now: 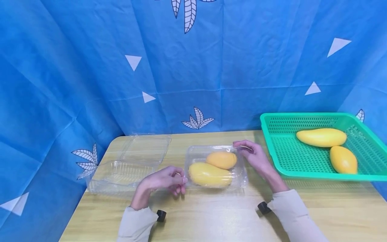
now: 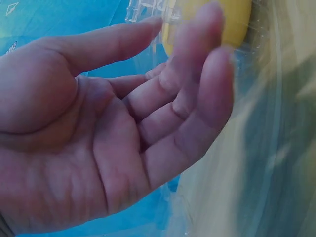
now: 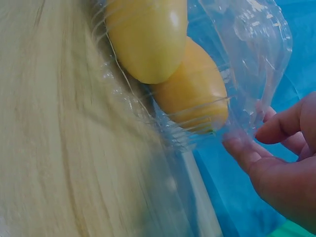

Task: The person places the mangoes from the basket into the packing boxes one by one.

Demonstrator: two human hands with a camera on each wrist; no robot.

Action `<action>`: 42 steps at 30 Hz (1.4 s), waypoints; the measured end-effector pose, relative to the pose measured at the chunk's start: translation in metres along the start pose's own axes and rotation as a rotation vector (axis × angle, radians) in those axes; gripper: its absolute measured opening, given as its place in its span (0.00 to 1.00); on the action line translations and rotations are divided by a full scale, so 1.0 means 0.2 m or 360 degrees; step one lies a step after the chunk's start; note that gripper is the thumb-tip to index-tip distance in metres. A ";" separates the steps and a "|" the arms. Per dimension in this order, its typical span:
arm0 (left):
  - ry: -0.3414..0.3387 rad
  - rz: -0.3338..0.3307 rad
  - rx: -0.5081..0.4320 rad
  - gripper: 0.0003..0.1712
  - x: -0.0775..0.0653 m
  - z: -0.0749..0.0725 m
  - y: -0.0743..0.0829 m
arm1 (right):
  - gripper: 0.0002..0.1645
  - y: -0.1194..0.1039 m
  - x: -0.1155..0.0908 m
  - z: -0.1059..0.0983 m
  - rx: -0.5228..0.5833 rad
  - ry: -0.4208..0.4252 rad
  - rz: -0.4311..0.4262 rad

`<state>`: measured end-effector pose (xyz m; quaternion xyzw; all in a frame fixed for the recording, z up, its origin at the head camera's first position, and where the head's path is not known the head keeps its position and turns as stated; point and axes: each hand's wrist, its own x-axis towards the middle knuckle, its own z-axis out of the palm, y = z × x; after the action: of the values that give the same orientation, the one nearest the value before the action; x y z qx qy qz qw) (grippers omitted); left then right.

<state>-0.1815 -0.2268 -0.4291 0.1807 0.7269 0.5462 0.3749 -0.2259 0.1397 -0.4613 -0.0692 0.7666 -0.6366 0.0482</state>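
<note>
The right hand (image 1: 255,157) pinches a back corner of the clear, square plastic box (image 1: 196,154) on the pale wooden desk (image 1: 211,216). Two smooth yellow mangoes (image 1: 209,175) lie inside. The left hand (image 1: 163,179), fingers loose, is right beside the box.

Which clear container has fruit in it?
The middle container, between the left hand and right hand: two fruits lie inside. The leftmost container shows none.

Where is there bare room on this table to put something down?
The table is bare in front of the filled box, between left sleeve and right sleeve, and, at right, in front of the basket. Crowded: the left back, under the open box, and the middle, between the left hand and right hand.
</note>
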 end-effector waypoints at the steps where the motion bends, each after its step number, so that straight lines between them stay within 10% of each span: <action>1: 0.0015 0.0002 -0.0006 0.10 0.01 0.00 0.00 | 0.17 0.00 0.00 0.00 -0.0009 -0.0001 -0.0001; 12: 0.0195 0.0017 -0.0076 0.11 0.06 0.00 -0.02 | 0.30 -0.06 -0.03 -0.01 -0.0120 0.0076 -0.0187; 25: 0.0391 0.0122 -0.0234 0.13 0.12 -0.03 -0.09 | 0.21 -0.29 -0.15 0.07 -0.0144 0.0072 -0.0331; 33: 0.0417 0.0131 -0.0267 0.11 0.11 -0.03 -0.09 | 0.15 -0.38 -0.26 0.28 -0.0016 -0.0245 -0.0387; 42: 0.0417 0.0105 -0.0231 0.11 0.11 -0.02 -0.08 | 0.14 -0.29 -0.38 0.60 0.0249 -0.0717 0.0051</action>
<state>-0.1964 -0.2207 -0.4499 0.1040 0.7218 0.6284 0.2707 -0.1284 0.0260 -0.4269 -0.1934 0.6858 -0.6616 0.2335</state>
